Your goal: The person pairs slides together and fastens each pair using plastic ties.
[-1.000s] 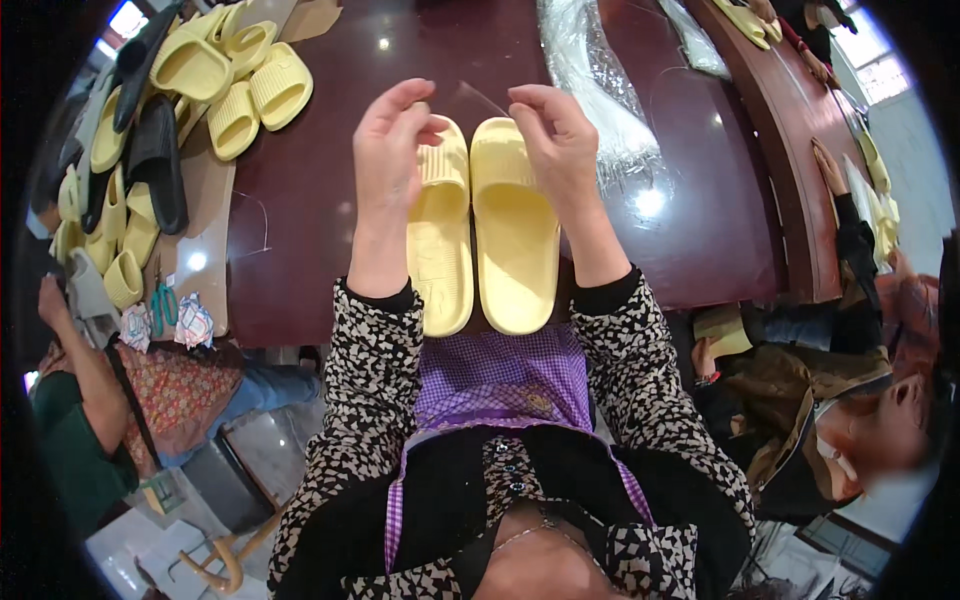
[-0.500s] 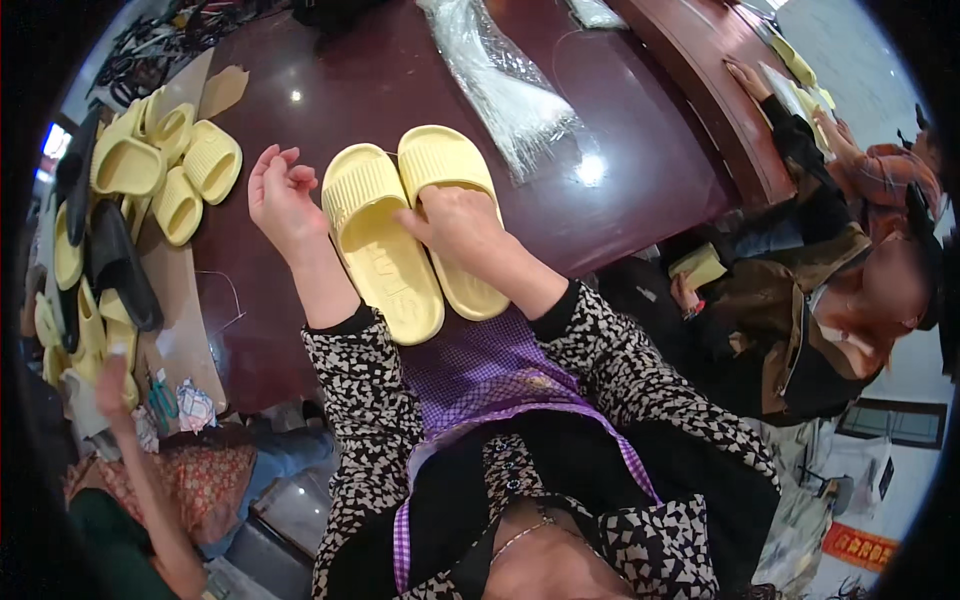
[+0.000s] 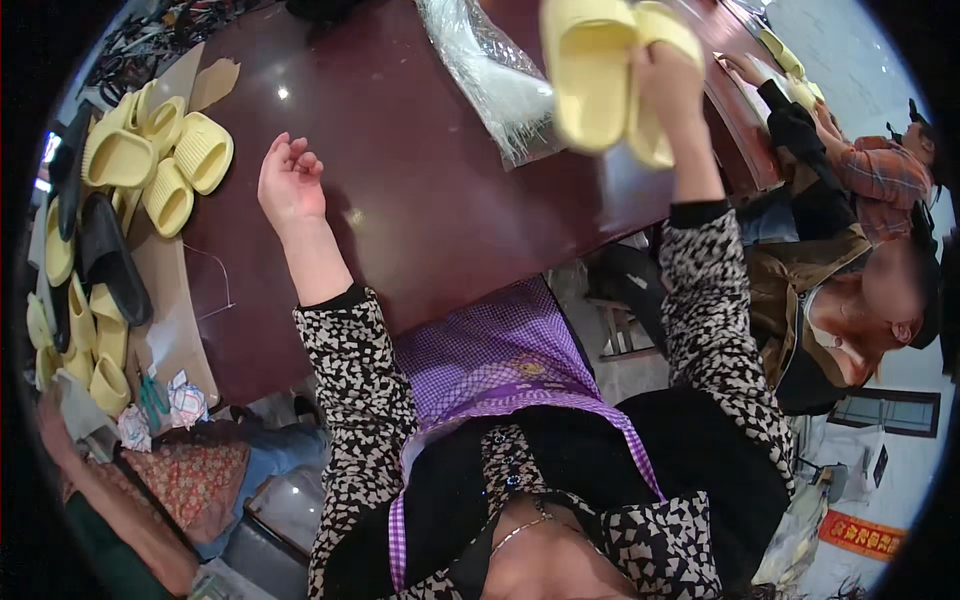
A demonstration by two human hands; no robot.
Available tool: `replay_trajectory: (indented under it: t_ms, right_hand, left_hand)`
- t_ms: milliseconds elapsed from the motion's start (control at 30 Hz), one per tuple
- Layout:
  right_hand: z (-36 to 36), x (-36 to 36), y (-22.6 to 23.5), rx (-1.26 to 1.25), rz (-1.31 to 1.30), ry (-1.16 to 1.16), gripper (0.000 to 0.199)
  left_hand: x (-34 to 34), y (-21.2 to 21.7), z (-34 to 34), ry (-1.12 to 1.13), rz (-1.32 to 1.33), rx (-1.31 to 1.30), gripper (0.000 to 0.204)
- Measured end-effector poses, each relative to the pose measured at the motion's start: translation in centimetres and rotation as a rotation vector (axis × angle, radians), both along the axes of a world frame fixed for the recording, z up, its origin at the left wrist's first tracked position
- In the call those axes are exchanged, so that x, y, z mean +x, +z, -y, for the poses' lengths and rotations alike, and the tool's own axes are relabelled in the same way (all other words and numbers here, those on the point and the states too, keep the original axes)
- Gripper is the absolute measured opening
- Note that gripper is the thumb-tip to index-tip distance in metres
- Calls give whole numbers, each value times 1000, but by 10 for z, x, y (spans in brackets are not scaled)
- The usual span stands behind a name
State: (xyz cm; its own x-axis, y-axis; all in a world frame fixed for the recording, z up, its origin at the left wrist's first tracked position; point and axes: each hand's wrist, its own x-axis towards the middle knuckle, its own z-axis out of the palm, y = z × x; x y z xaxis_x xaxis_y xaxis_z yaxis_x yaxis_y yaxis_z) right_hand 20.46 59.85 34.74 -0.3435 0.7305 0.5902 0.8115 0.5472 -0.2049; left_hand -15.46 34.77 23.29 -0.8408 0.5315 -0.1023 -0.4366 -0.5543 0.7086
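My right hand [image 3: 672,88] is raised over the right part of the dark red table [image 3: 420,230] and grips a pair of pale yellow slippers [image 3: 598,70] held together, clear of the tabletop. My left hand [image 3: 290,180] hovers just over the table at the left, palm up, fingers loosely curled, holding nothing. Beside the lifted slippers lies a bundle of clear plastic bags [image 3: 490,70].
A heap of yellow slippers [image 3: 160,160] and some black ones [image 3: 105,255] lies on brown cardboard [image 3: 170,310] at the table's left end. Scissors and crumpled paper [image 3: 155,400] sit near its front edge. A seated person [image 3: 850,300] is at my right, another person's sleeve [image 3: 150,490] at lower left.
My right hand has lifted the pair of slippers off the table and carried it up and to the right. My left hand has let go and stays open over the table.
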Motion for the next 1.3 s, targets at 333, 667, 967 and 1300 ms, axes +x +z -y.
replay_trajectory:
  t_ms: [333,667,967,1300]
  right_hand:
    - [20,-10,-71,-477,-160,438,21]
    - [62,-49,-84,-460,35,286,23]
    - [62,-63,-87,-415,33,178,20]
    - [85,-35,-63,-542,80,242,20]
  left_hand:
    - [6,-1,-10,-100,-50,-96,17]
    - [17,13,-18,-163,-67,-102,19]
    - [18,18,-19,-154,-79,-131,18]
    - [33,28,-30,-216,-305,-247,15]
